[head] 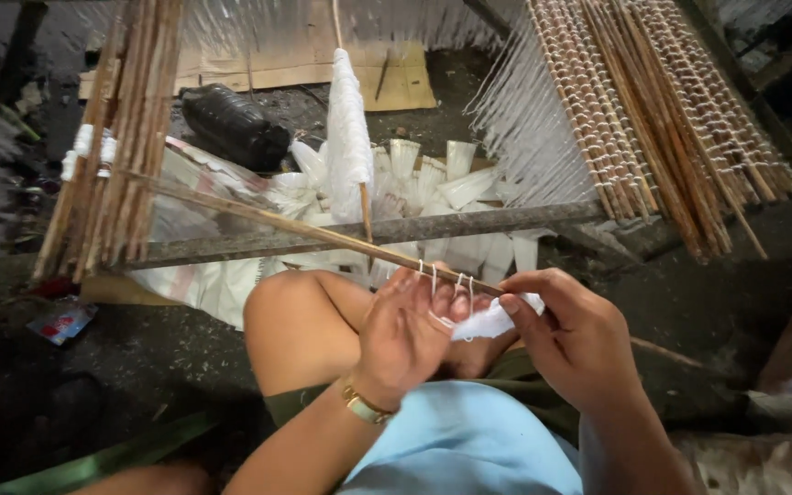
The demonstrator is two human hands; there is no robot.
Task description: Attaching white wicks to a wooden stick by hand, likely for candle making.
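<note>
So far you have only a few loops of white thread [434, 275] tied on the near end of the long thin bamboo stick [304, 229]; by my reading, the rest of its length is still bare. Your left hand [402, 335] curls its fingers around the stick at those loops, and your right hand [579, 339] pinches a small white fibre bundle [492, 321] just beside them. Finished, thread-wrapped sticks [662, 119] crowd the right, a bare bundle of sticks [116, 137] the left, and your knee [300, 321] lies under the stick; open room is forward.
</note>
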